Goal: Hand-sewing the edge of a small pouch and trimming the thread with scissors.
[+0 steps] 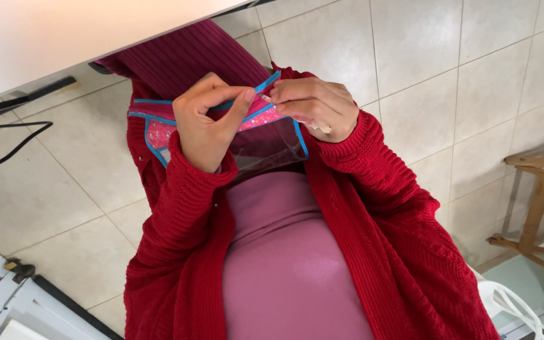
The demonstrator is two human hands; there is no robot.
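Note:
A small pink patterned pouch (pixel 158 132) with blue trim and a clear plastic side (pixel 271 146) is held in front of my body. My left hand (pixel 206 123) grips its upper middle, thumb and fingers pinched on the blue edge. My right hand (pixel 315 107) pinches the same blue edge at the top right, fingertips almost touching the left thumb. Both arms wear red knitted sleeves (pixel 379 164) over a pink top (pixel 284 252). What lies inside the pouch cannot be made out.
A pale table edge (pixel 64 38) runs across the top left. Black cables (pixel 7 145) lie on the tiled floor (pixel 461 75). A wooden frame (pixel 536 201) stands at the right, white furniture parts (pixel 7 296) at the bottom left.

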